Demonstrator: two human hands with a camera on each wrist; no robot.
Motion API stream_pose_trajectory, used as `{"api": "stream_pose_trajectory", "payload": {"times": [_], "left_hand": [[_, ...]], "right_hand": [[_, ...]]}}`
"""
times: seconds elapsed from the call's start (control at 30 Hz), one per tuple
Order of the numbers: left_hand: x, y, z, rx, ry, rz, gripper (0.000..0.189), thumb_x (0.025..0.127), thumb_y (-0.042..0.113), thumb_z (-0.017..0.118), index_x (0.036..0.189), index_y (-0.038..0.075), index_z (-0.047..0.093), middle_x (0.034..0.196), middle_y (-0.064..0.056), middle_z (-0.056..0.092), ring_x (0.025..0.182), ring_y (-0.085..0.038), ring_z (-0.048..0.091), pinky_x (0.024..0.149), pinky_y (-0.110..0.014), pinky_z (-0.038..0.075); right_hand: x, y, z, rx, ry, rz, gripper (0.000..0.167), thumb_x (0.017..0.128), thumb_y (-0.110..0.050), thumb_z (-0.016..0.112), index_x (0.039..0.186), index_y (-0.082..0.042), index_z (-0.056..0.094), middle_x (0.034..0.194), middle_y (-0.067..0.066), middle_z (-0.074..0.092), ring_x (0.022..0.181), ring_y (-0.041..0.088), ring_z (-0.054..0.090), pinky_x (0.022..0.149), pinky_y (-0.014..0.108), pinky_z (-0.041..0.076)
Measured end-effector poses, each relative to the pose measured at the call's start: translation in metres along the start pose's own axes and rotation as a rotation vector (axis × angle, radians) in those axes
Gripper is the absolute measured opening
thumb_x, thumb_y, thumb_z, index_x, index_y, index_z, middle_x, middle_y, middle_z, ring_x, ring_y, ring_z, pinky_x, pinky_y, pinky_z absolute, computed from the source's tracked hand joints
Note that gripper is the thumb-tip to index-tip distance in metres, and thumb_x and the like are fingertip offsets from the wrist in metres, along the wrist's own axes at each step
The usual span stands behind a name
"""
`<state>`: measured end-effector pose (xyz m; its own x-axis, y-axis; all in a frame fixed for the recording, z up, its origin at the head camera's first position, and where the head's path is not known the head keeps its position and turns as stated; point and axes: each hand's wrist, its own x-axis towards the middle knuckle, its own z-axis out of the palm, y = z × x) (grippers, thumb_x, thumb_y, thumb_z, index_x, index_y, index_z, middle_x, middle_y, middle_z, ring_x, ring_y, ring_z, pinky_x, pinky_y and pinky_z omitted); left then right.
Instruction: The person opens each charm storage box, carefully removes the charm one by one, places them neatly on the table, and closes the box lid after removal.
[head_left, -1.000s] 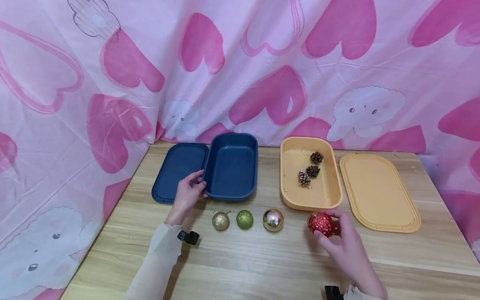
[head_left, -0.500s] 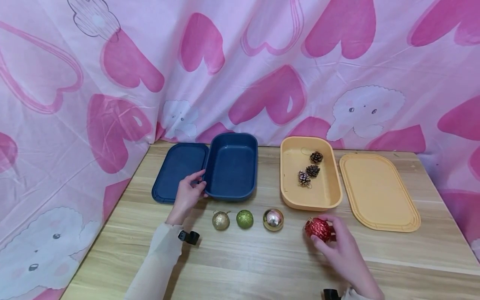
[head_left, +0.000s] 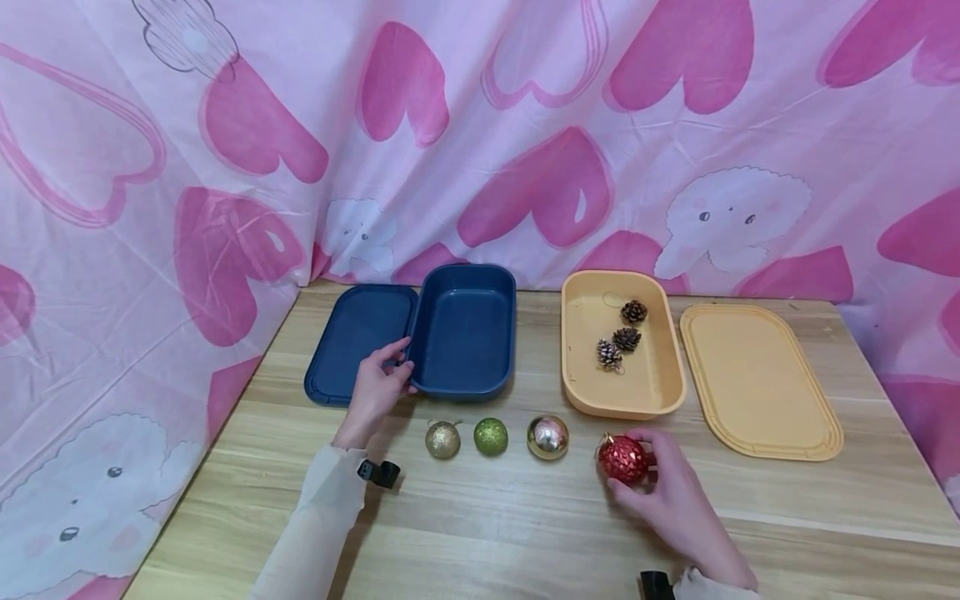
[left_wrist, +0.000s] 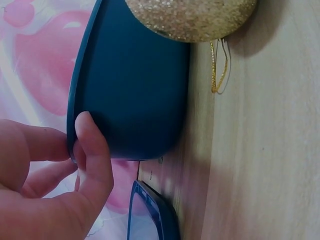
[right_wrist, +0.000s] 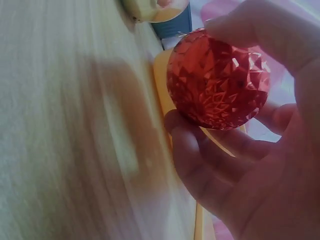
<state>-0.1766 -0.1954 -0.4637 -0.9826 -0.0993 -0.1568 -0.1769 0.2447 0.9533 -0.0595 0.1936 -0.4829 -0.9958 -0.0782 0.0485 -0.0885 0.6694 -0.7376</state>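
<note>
My right hand (head_left: 671,496) grips a red faceted Christmas ball (head_left: 624,460), fingers and thumb curled round its sides. In the right wrist view the hand's shadow falls on the table beside it. My left hand (head_left: 377,390) pinches the near left rim of a dark blue box (head_left: 465,337), thumb outside, as the left wrist view shows. In front of the boxes a glittery gold ball (head_left: 442,440), a glittery green ball (head_left: 491,437) and a shiny gold ball (head_left: 548,437) lie in a row. The red ball is right of them.
A yellow box (head_left: 663,379) with pine cones (head_left: 627,339) stands at the back right, its yellow lid (head_left: 761,383) flat beside it. The blue lid (head_left: 352,333) lies left of the blue box. A pink patterned curtain (head_left: 525,100) hangs behind the table (head_left: 510,533).
My right hand has moved left with the red ball, from below the yellow box's front edge toward the shiny gold ball. The left hand stays on the blue box.
</note>
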Motion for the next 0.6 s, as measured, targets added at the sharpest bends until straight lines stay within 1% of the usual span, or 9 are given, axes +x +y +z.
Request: {"api": "stream_pose_trajectory", "payload": {"times": [0.13, 0.2, 0.3, 0.37, 0.47, 0.6], "left_hand": [[0.0003, 0.0002, -0.0001, -0.001, -0.002, 0.003, 0.047, 0.096, 0.002, 0.052, 0.143, 0.008, 0.047, 0.118, -0.015, 0.041, 0.062, -0.009, 0.057, 0.064, -0.026, 0.058], [0.0004, 0.0, 0.0, -0.007, -0.002, 0.002, 0.047, 0.096, 0.002, 0.052, 0.143, 0.008, 0.047, 0.118, -0.015, 0.041, 0.062, -0.009, 0.057, 0.064, -0.027, 0.058], [0.0007, -0.0003, -0.0001, -0.011, -0.002, 0.001, 0.047, 0.096, 0.002, 0.052, 0.143, 0.008, 0.047, 0.118, -0.015, 0.041, 0.063, -0.01, 0.056, 0.064, -0.027, 0.058], [0.0009, -0.0005, -0.0002, -0.01, -0.003, 0.0, 0.047, 0.096, 0.002, 0.052, 0.143, 0.008, 0.047, 0.119, -0.015, 0.041, 0.063, -0.01, 0.056, 0.064, -0.027, 0.058], [0.0012, -0.0007, -0.0003, -0.008, -0.004, 0.003, 0.047, 0.096, 0.002, 0.052, 0.143, 0.008, 0.047, 0.118, -0.015, 0.04, 0.064, -0.01, 0.056, 0.064, -0.027, 0.058], [0.0015, -0.0011, -0.0002, -0.008, -0.005, 0.005, 0.047, 0.097, 0.001, 0.051, 0.143, 0.007, 0.047, 0.118, -0.015, 0.04, 0.063, -0.01, 0.056, 0.064, -0.025, 0.058]], "right_hand": [[0.0007, 0.0015, 0.0019, -0.023, 0.005, -0.012, 0.061, 0.069, -0.012, 0.083, 0.122, -0.006, 0.052, 0.115, 0.011, 0.056, 0.105, 0.026, 0.058, 0.086, 0.036, 0.052], [0.001, 0.002, 0.0019, -0.04, 0.012, -0.013, 0.06, 0.07, -0.013, 0.083, 0.122, -0.006, 0.052, 0.115, 0.012, 0.054, 0.104, 0.027, 0.058, 0.083, 0.036, 0.053], [0.0015, 0.0023, 0.0011, -0.061, 0.023, -0.007, 0.06, 0.072, -0.015, 0.082, 0.123, -0.005, 0.052, 0.115, 0.014, 0.053, 0.102, 0.027, 0.058, 0.079, 0.033, 0.053], [0.0019, 0.0021, 0.0003, -0.077, 0.033, -0.003, 0.061, 0.072, -0.016, 0.082, 0.125, -0.005, 0.052, 0.115, 0.014, 0.053, 0.101, 0.028, 0.058, 0.078, 0.032, 0.051], [0.0024, 0.0022, 0.0, -0.093, 0.045, 0.002, 0.064, 0.073, -0.017, 0.082, 0.126, -0.003, 0.051, 0.116, 0.015, 0.053, 0.102, 0.029, 0.058, 0.081, 0.038, 0.05], [0.0035, 0.0033, 0.0007, -0.094, 0.05, 0.022, 0.066, 0.073, -0.018, 0.082, 0.128, -0.001, 0.049, 0.117, 0.018, 0.053, 0.105, 0.033, 0.058, 0.086, 0.05, 0.05]]}}
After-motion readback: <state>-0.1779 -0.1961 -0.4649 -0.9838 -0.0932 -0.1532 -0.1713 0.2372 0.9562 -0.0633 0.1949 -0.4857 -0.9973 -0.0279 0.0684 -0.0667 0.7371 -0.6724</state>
